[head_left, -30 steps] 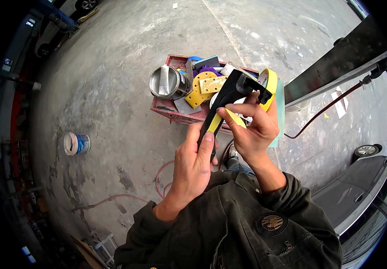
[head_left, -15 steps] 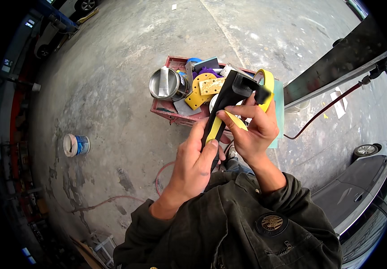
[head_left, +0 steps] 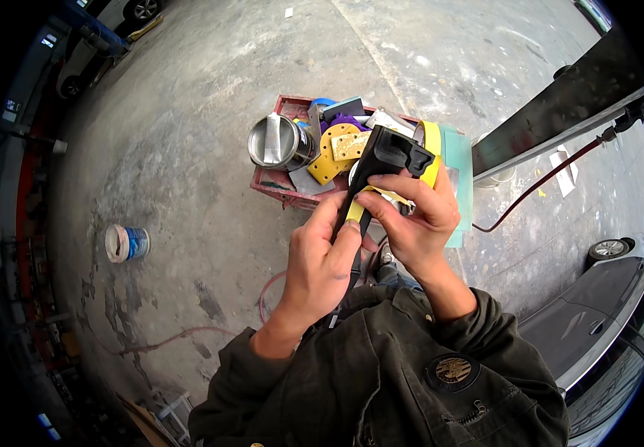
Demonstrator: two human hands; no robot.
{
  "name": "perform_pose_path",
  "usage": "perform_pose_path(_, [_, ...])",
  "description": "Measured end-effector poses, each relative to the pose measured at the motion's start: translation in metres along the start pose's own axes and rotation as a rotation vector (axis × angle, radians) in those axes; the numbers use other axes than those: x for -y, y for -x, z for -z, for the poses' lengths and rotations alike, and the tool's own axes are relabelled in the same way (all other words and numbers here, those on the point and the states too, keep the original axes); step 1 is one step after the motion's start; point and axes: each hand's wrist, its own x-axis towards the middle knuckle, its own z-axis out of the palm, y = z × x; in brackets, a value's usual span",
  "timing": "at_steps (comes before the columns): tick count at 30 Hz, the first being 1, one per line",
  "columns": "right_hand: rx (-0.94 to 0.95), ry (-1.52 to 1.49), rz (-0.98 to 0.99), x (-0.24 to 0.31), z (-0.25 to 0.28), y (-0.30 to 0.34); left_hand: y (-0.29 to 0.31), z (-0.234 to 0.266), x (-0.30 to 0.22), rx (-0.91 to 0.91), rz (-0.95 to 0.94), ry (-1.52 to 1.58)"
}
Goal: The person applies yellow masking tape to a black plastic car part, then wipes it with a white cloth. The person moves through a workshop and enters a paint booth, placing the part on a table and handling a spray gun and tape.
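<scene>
"Tape [head_left: 355,211] lies along the black part [head_left: 361,177]. What is the left hand [head_left: 320,257] doing there?"

"Gripping the part from its left side: thumb tip on the tape, other fingers bent round behind. That probably steadies the part and pins the strip at once."

"And the right hand [head_left: 422,216]?"

"Its fingers are closed in a pinch on the tape, just above the left thumb. With the two grips so near each other, I'd say only a short stretch has to be controlled."

"Where is the part itself?"

"Up in both hands, tilted, its broad end pointing away from the body — likely so the taped face can be seen. Behind it is the red tray [head_left: 292,197]."

"The roll [head_left: 430,145]?"

"Just beyond the right hand, partly hidden by it. I can't tell whether it hangs on the fingers; if so, that would leave the fingertips free."

"Why is the tube [head_left: 272,138] on the tin [head_left: 303,145]?"

"It lies across the mouth — perhaps because the tray is crowded, with yellow discs [head_left: 326,164] and a green sheet [head_left: 455,167] along the right side."
</scene>
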Motion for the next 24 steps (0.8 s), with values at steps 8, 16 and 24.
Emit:
perform_pose_path(8, [-0.071, -0.114, -0.226, 0.009, 0.004, 0.003, -0.002, -0.01, -0.006, -0.022, -0.074, -0.012])
perform_pose_path(16, [-0.014, -0.047, -0.076, 0.007, 0.011, -0.002, -0.001, -0.012, -0.002, -0.012, -0.095, -0.087])
perform_pose_path(24, [-0.034, 0.047, -0.008, 0.008, 0.012, -0.002, -0.006, -0.019, -0.006, -0.092, -0.163, -0.189])
